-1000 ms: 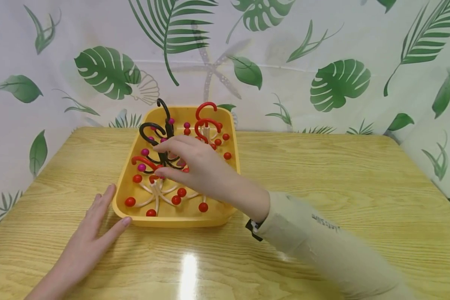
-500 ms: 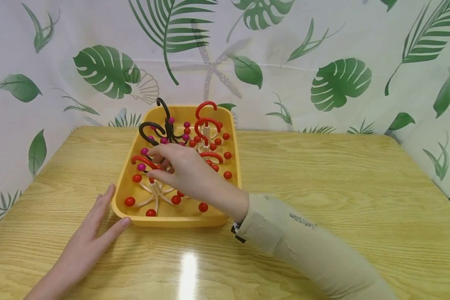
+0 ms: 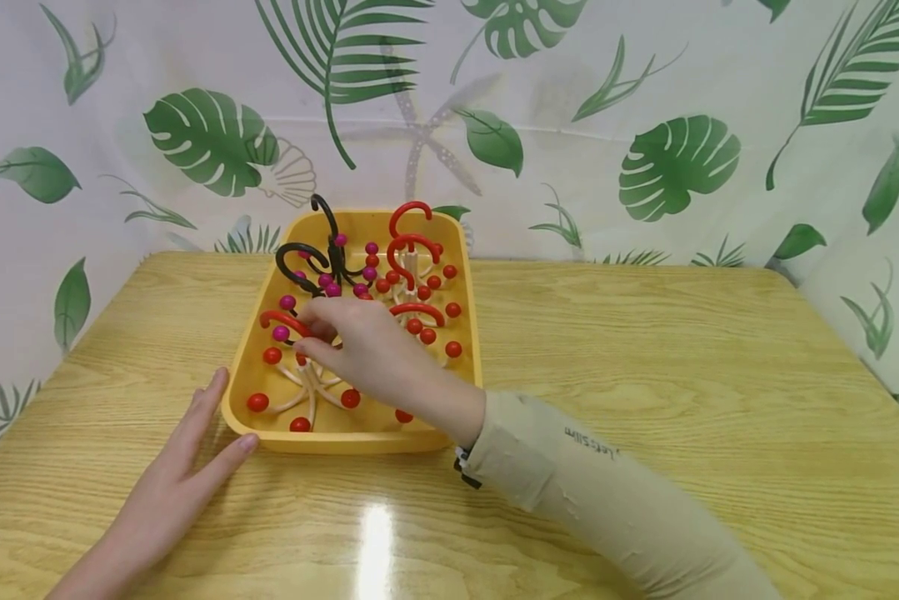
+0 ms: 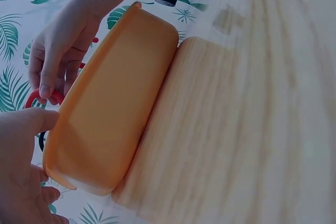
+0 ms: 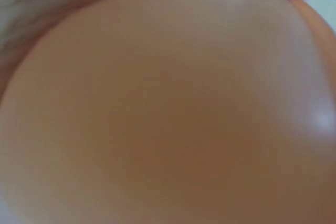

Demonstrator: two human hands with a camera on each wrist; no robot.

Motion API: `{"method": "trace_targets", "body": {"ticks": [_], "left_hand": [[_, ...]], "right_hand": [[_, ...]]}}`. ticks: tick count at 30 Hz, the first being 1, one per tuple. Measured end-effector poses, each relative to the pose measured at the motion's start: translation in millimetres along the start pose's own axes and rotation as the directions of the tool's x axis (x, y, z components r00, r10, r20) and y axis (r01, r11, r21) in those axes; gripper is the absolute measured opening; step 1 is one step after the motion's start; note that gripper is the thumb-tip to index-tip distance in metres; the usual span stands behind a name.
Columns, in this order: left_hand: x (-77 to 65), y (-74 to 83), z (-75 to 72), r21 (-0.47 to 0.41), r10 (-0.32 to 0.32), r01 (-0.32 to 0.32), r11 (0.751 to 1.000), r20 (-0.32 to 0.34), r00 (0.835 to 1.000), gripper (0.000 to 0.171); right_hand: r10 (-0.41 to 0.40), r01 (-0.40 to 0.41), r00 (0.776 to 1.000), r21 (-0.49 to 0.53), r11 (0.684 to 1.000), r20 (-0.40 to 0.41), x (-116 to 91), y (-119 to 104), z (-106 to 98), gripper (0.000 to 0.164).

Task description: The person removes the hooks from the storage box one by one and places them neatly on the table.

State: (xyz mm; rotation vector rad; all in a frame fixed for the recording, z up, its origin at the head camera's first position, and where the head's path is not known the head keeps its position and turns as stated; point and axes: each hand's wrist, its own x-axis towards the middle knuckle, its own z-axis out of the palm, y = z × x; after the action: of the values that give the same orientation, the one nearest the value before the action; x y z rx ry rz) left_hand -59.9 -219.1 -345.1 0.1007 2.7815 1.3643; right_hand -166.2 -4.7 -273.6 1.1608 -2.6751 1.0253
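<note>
A yellow tray point(image 3: 352, 443) holds several scalp massagers with curved hook handles and ball-tipped prongs. At its front left stands a red-handled massager point(image 3: 311, 385) with white prongs and red balls. My right hand point(image 3: 382, 346) reaches over the tray, thumb and fingers pinching that red hook point(image 4: 34, 96), as the left wrist view shows. My left hand point(image 3: 167, 475) lies at the tray's front left corner, fingers extended against the side, thumb at the rim. The tray's outer wall point(image 5: 168, 103) fills most of the right wrist view.
Black massagers point(image 3: 335, 250) with magenta balls stand at the tray's back left. More red-handled ones point(image 3: 413, 242) line its right side. The tray sits on a wood-grain table point(image 3: 644, 358), before a leaf-print backdrop point(image 3: 554, 150).
My right hand has moved left and slightly down, and its thumb and fingers have closed in on the front left red hook. The left hand stays at the tray corner.
</note>
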Motion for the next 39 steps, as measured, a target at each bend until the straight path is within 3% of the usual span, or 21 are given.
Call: {"method": "trace_targets", "body": {"ticks": [9, 19, 31, 39], "left_hand": [[0.1, 0.7, -0.4, -0.002, -0.001, 0.001, 1.000, 0.004, 1.000, 0.075], [0.5, 1.9, -1.2, 0.002, -0.009, 0.009, 1.000, 0.014, 1.000, 0.076], [-0.5, 0.8, -1.4, 0.014, -0.015, 0.015, 1.000, 0.011, 1.000, 0.077], [0.1, 1.1, -0.6, 0.021, -0.029, 0.028, 0.999, 0.014, 0.999, 0.077]], "right_hand": [[-0.015, 0.019, 0.997, 0.048, 0.999, -0.079, 0.1, 0.5, 2.1, 0.014], [-0.074, 0.086, 0.984, 0.070, 0.994, -0.159, -2.1, -5.9, -11.2, 0.013], [-0.128, 0.154, 0.956, 0.083, 0.985, -0.263, -9.5, -26.1, -40.7, 0.015], [-0.122, 0.174, 0.934, 0.128, 0.976, -0.336, -30.1, -27.7, -67.0, 0.016]]}}
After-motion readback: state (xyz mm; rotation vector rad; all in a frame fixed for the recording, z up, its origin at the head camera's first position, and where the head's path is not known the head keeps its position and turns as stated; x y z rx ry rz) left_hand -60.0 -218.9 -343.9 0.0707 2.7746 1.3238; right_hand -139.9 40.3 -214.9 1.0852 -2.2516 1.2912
